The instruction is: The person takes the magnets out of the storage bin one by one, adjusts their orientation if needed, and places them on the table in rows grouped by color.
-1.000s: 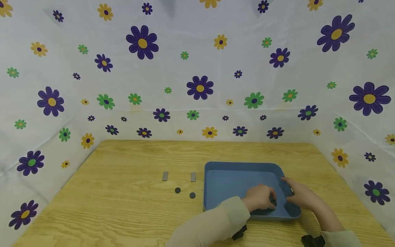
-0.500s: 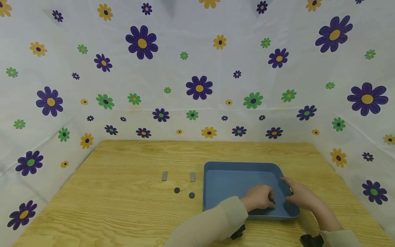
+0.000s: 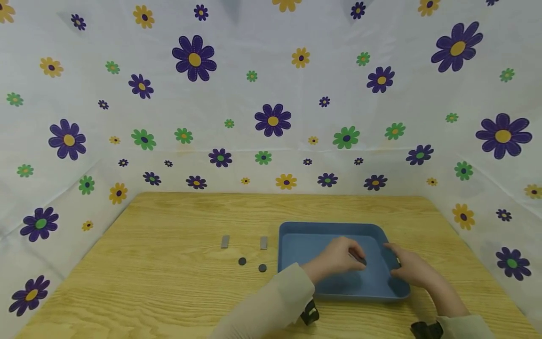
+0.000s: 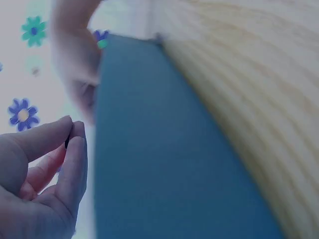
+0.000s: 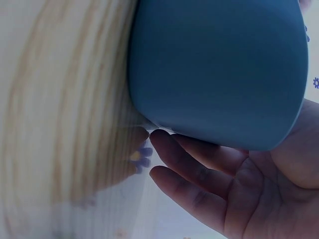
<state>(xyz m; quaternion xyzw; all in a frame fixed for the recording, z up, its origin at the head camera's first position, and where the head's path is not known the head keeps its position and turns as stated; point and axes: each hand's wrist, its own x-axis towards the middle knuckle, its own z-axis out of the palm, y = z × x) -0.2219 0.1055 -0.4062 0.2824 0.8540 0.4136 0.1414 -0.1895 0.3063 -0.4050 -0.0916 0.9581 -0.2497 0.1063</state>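
Note:
My left hand (image 3: 336, 255) is raised above the blue tray (image 3: 292, 228) and pinches a small dark disc (image 3: 358, 257) between thumb and fingertips. In the left wrist view only the thin edge of that dark disc (image 4: 68, 141) shows between the fingers. At the tray's right side, my right hand (image 3: 412, 269) holds the wall. The right wrist view has several of its fingers (image 5: 187, 191) along the outside of the tray (image 5: 214, 74), with the thumb hidden behind the rim.
Left of the tray, two dark round discs (image 3: 242, 261) and two grey rectangular plates (image 3: 263, 242) lie on the wooden table (image 3: 169, 282). A white flowered cloth (image 3: 237, 94) stands behind the table and along both its sides.
My left hand has lifted from the tray's floor near the front right and shifted left and away from me, carrying the dark disc. The right hand keeps its place at the wall.

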